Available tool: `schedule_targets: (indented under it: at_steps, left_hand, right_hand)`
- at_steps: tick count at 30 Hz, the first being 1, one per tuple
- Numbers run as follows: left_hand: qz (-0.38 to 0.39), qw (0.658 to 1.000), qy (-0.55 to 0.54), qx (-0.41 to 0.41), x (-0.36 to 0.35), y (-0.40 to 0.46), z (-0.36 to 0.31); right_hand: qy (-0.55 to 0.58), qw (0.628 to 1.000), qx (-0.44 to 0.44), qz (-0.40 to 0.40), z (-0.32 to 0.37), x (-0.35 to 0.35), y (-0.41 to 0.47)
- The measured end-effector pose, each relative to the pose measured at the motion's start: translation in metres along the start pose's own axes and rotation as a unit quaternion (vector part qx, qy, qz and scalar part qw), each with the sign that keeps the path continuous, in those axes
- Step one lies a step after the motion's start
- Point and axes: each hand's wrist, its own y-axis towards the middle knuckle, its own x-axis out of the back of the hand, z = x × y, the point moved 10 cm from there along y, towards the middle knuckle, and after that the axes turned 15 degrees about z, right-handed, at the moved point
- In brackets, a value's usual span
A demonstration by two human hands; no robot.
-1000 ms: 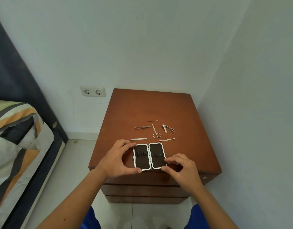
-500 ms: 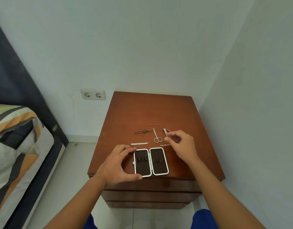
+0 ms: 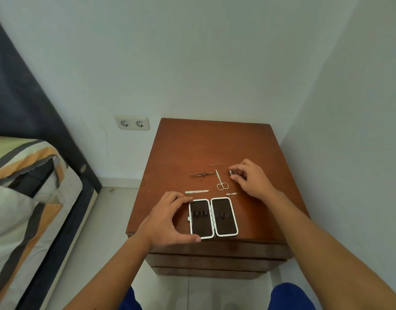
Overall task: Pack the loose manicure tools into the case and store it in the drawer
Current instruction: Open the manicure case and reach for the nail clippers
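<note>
The manicure case (image 3: 213, 217) lies open and flat near the front edge of the wooden nightstand (image 3: 214, 144), its two dark halves rimmed in white. My left hand (image 3: 168, 218) clasps the case's left half between thumb and fingers. My right hand (image 3: 251, 179) is closed around the nail clipper (image 3: 231, 172), of which only the left tip shows. Loose on the top lie small scissors (image 3: 221, 181), tweezers (image 3: 201, 174), a nail file (image 3: 196, 191), a thin probe (image 3: 216, 164) and a small pusher (image 3: 231, 194) partly under my right wrist.
The nightstand has stacked drawer fronts (image 3: 214, 251) below its top, all shut. A white wall stands close on the right. A bed with a striped cover (image 3: 25, 198) and a dark headboard is at the left. A double wall socket (image 3: 132, 123) sits behind.
My right hand left the case's right half, moved up to the clipper and closed its fingers on it. My left hand stayed on the case.
</note>
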Motion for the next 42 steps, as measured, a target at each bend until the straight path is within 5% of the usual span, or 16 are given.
schedule_targets:
  at_steps: [11, 16, 26, 42]
  left_hand:
    - [0.000, 1.000, -0.006, -0.002, -0.001, 0.001, 0.001]
    - [-0.004, 1.000, 0.000, -0.005, -0.001, 0.001, 0.001]
    - [-0.029, 0.999, -0.005, -0.024, 0.004, -0.001, -0.002]
    - [-0.033, 0.999, -0.014, -0.012, 0.004, -0.002, 0.000]
  right_hand:
    - [0.193, 0.977, -0.013, -0.089, 0.013, 0.023, -0.018]
    - [0.268, 0.962, 0.053, -0.028, 0.060, -0.002, -0.024]
    - [0.209, 0.975, 0.054, 0.046, 0.086, -0.069, -0.018]
    - [0.149, 0.981, 0.092, 0.085, 0.099, -0.071, -0.023]
